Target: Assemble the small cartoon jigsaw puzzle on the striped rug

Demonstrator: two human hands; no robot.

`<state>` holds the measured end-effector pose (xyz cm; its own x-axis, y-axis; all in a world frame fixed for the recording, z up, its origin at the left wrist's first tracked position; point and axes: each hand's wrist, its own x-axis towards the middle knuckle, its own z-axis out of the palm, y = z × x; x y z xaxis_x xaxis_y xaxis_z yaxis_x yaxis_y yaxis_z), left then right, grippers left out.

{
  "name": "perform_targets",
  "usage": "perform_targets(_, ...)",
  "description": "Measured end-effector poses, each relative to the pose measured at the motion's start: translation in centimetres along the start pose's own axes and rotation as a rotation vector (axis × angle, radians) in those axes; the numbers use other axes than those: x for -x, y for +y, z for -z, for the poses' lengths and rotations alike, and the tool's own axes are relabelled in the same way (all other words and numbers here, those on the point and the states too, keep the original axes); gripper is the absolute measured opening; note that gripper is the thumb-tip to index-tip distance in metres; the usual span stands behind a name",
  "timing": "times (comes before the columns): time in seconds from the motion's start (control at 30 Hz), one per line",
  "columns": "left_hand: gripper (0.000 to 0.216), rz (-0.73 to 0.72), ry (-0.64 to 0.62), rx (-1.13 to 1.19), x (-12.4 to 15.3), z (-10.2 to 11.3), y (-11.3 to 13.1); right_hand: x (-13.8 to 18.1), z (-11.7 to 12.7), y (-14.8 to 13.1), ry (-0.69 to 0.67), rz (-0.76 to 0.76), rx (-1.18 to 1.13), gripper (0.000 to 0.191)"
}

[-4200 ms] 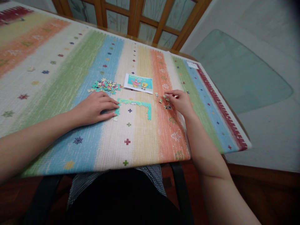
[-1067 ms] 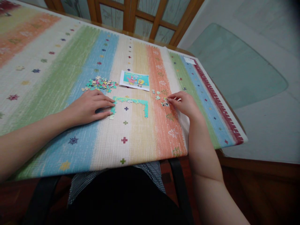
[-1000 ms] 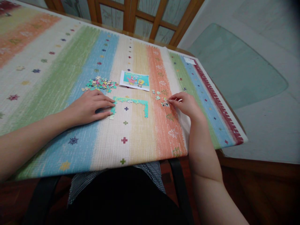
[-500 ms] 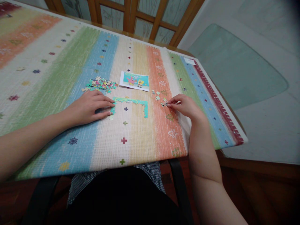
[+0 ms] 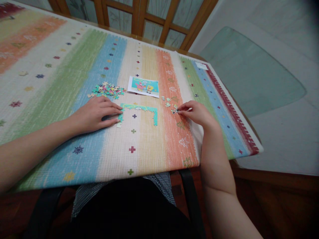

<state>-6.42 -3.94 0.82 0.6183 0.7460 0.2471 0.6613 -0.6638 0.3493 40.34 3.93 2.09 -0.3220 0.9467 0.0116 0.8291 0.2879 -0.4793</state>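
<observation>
My left hand (image 5: 96, 114) lies flat on the striped cloth, fingers stretched, their tips touching the left end of a teal puzzle frame (image 5: 141, 110), of which the top edge and two corners are joined. My right hand (image 5: 196, 113) is curled, thumb and forefinger pinched on a small puzzle piece (image 5: 175, 110) at the edge of a few loose pieces (image 5: 168, 101) on the orange stripe. A heap of loose pieces (image 5: 106, 90) lies beyond my left hand. The reference picture (image 5: 144, 86) with cartoon figures lies behind the frame.
The table carries a striped woven cloth (image 5: 62, 76) whose right edge (image 5: 231, 113) runs close to my right hand. A wooden lattice screen (image 5: 139, 16) stands behind. A glass pane (image 5: 249, 73) lies on the floor at right. My lap and black chair arms (image 5: 190, 199) are below.
My right hand slid slightly down and left, its fingers closing into a pinch on a piece among the loose ones. My left hand stayed put on the frame's end.
</observation>
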Motion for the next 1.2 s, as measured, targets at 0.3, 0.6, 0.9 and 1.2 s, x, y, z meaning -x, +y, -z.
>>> perform_targets(0.3,0.045,-0.006,0.016,0.005,0.0,0.0,0.0,0.2,0.2,-0.9,0.037,-0.025,0.031,0.026)
perform_targets(0.6,0.045,-0.005,-0.002,-0.004,0.0,0.1,0.1,0.4,0.3,-1.3,0.07,-0.035,0.046,0.024)
perform_targets(0.9,0.045,0.001,0.012,0.006,0.0,0.0,0.1,-0.6,-1.0,-2.5,0.243,0.056,0.168,0.02)
perform_targets(1.2,0.045,-0.013,0.01,-0.002,0.0,0.0,0.0,-1.7,-3.8,-3.6,0.229,0.121,0.273,0.026)
